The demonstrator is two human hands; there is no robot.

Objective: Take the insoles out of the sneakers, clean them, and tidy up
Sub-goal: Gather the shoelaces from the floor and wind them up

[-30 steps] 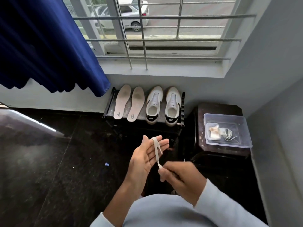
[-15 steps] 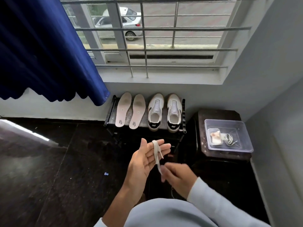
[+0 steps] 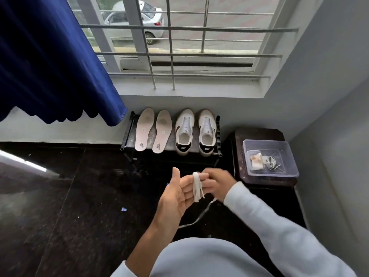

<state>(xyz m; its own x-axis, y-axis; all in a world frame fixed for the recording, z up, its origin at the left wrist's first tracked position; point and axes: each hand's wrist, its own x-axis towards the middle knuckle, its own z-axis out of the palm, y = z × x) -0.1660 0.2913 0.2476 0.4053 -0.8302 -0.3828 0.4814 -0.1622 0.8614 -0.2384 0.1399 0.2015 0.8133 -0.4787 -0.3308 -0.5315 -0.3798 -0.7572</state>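
Observation:
Two pale insoles (image 3: 152, 131) lie side by side on the left half of a low black shoe rack (image 3: 127, 130) under the window. Two white sneakers (image 3: 195, 131) with black heels stand on its right half, without laces. My left hand (image 3: 178, 193) is held palm up with straight fingers, and a white shoelace (image 3: 196, 186) is wound in loops round those fingers. My right hand (image 3: 214, 183) is just behind the left fingertips and pinches the lace. The lace's loose tail hangs down toward my lap.
A clear plastic box (image 3: 287, 150) on a dark stool (image 3: 257, 133) at the right holds a cloth (image 3: 255, 161) and a coiled lace (image 3: 271, 162). A blue curtain (image 3: 52, 62) hangs at the left. The floor is dark polished stone. A grey wall closes the right side.
My right hand has risen from below the left palm to behind the left fingertips, carrying the lace round the fingers. The view has tilted slightly.

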